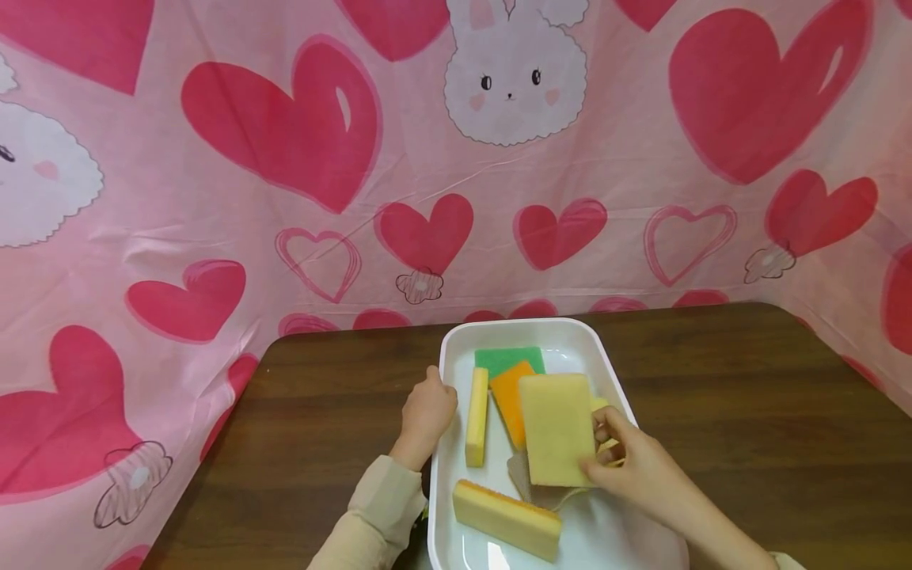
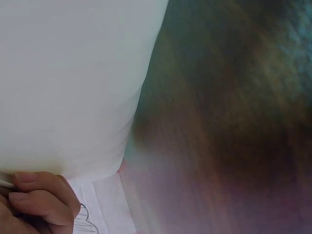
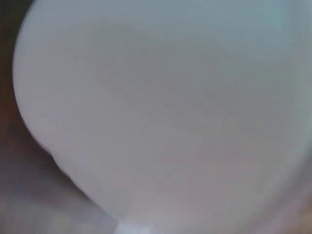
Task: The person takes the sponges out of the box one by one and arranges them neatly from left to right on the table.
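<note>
My right hand [image 1: 630, 459] pinches a flat, pale yellow sponge [image 1: 558, 427] by its right edge, holding it tilted up over a white tray [image 1: 439, 507]. At the tray's left rim is my left hand [image 1: 426, 408]; in the left wrist view its curled fingers [image 2: 44, 202] grip the tray's edge. Inside the tray, a narrow yellow sponge [image 1: 477, 416] stands near the left wall, and a yellow sponge with an orange-brown layer [image 1: 507, 520] lies toward the front. The right wrist view has only a blurred white surface, without the hand.
A green pad [image 1: 507, 360] and an orange pad [image 1: 509, 405] overlap at the tray's far end. A grey-brown piece [image 1: 523, 475] and another yellow piece [image 1: 600, 403] are partly hidden. The dark wooden table [image 1: 734, 412] meets a pink heart-patterned curtain [image 1: 492, 174].
</note>
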Tool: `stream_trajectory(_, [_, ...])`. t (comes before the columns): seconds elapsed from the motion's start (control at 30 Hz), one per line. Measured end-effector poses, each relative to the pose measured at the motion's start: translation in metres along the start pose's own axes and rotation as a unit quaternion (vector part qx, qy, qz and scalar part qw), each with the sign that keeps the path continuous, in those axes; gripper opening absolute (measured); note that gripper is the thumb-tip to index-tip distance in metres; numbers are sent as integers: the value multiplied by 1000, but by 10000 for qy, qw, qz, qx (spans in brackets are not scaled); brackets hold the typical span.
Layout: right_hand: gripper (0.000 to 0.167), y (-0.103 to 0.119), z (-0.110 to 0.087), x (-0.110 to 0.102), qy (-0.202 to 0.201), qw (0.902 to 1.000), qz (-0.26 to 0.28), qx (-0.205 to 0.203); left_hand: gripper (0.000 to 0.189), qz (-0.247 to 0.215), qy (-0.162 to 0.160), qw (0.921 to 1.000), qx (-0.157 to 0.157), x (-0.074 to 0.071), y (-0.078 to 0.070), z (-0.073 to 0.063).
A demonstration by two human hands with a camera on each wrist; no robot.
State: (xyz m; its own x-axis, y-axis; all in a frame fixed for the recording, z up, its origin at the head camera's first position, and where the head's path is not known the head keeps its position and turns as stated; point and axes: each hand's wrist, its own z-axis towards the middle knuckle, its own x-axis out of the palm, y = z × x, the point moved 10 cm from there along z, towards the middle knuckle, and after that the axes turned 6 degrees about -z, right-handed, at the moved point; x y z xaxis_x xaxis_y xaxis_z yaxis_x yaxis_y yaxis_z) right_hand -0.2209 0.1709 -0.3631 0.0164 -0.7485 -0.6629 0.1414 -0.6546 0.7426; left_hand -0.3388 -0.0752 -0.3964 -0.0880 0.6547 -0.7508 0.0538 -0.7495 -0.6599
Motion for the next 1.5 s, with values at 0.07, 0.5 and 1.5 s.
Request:
stream_trajectory(0.07, [38,-1,3,-9,-96,9999,35,66,28,3,31,10000,-28,1,0,0])
stream_trajectory(0.5, [38,-11,31,-75,-832,9963,-175,123,28,-23,85,9999,-49,0,0,0])
stream_trajectory(1.5, [46,-122,98,-92,-1609,9627,-962,1953,35,29,177,9996,-219,6,5,2])
